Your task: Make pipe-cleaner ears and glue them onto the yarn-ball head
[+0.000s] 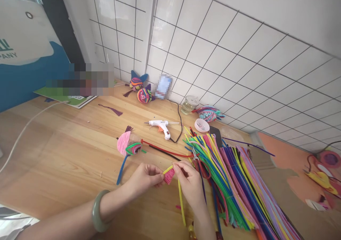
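Between my two hands is a small pink fuzzy piece [169,176] with a yellow pipe cleaner [181,201] along its top edge; the yellow length hangs down below my right hand. My left hand [149,176] pinches the piece at its left side. Fingers of my right hand [188,179] are closed on the yellow pipe cleaner at the upper right corner. Just beyond my left hand lies a round ornament [124,143], partly wrapped in pink, with a green-rimmed eye and a blue strip beneath it. Red-handled scissors [195,154] rest right of my hands.
Bundles of colored pipe cleaners [229,186] cover the right side. A white glue gun [161,126] with a black cord lies behind the hands. Finished ornaments [145,95], a glass jar [189,104] and a pink dish [201,125] stand near the tiled wall.
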{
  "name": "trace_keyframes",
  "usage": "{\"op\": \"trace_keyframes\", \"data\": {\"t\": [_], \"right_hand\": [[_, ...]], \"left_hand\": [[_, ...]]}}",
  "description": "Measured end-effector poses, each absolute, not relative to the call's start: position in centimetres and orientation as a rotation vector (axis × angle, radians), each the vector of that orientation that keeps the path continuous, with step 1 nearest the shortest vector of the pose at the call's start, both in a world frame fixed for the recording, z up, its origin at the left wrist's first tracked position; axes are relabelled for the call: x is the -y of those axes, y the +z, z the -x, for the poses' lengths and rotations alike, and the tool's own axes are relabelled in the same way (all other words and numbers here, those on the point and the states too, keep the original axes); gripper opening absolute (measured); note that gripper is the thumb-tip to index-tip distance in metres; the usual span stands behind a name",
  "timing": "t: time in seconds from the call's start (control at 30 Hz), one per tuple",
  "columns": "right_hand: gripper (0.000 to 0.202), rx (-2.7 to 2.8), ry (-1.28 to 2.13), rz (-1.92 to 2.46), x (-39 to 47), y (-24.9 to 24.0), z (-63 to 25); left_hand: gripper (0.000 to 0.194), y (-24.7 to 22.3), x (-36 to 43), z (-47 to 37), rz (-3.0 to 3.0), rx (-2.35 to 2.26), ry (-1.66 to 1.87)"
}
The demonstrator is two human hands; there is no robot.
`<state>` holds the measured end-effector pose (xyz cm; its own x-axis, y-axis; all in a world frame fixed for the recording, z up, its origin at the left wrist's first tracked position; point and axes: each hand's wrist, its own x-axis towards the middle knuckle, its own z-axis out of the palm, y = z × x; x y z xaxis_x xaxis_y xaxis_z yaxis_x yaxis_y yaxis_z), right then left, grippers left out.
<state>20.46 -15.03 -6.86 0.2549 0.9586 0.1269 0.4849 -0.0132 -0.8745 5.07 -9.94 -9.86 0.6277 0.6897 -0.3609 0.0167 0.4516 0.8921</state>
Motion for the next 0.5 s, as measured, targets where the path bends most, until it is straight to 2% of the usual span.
{"op": "trace_keyframes", "data": {"t": [0.5], "right_hand": [[0.025,1.214,0.928,1.673,15.1,-6.94,-20.69]], "left_hand": [[0.02,-9.67,9.56,-5.01,-1.01,-0.779,0.513]]}}
